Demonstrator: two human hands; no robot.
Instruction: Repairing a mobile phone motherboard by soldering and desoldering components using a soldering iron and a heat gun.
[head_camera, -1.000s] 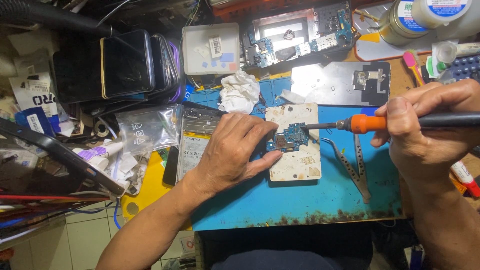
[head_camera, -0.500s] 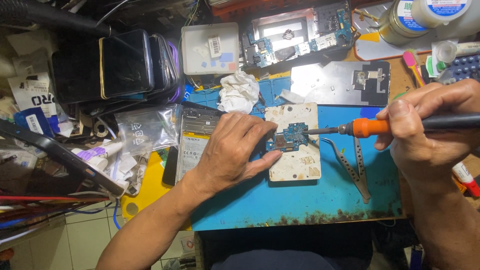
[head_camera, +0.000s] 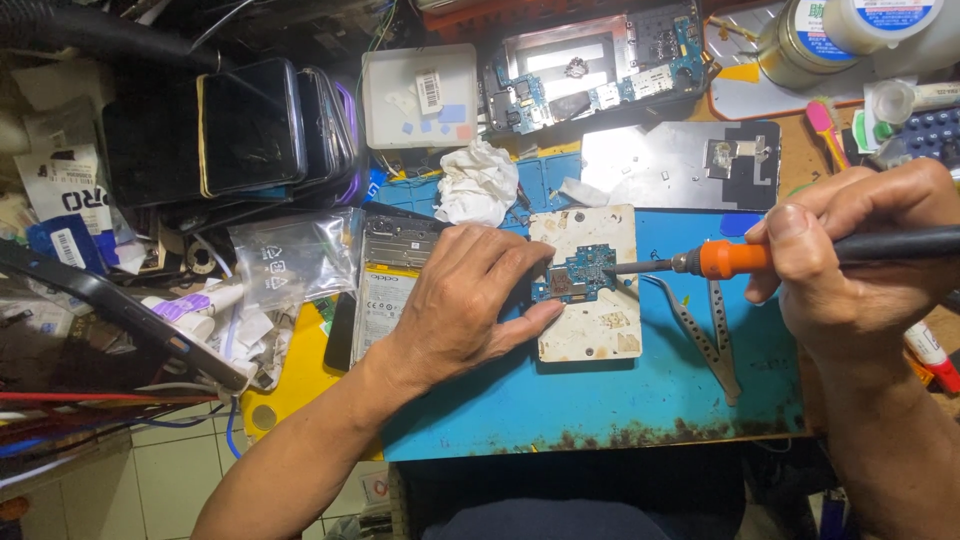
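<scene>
A small blue circuit board (head_camera: 583, 273) lies on a worn white block (head_camera: 590, 330) on the blue work mat (head_camera: 600, 400). My left hand (head_camera: 470, 300) rests flat on the mat, its fingertips pinning the board's left edge. My right hand (head_camera: 850, 260) grips a soldering iron (head_camera: 730, 258) with an orange collar and black handle. The iron's tip touches the board's right edge.
Metal tweezers (head_camera: 712, 335) lie on the mat right of the block. A crumpled white tissue (head_camera: 477, 182), an opened phone frame (head_camera: 600, 70) and a metal plate (head_camera: 680, 165) sit behind. Stacked phones (head_camera: 250, 130) and a clear bag (head_camera: 290, 262) crowd the left; jars (head_camera: 850, 30) stand at the back right.
The soldering iron's tip has slid slightly left onto the board's right edge. My left hand keeps its place on the board.
</scene>
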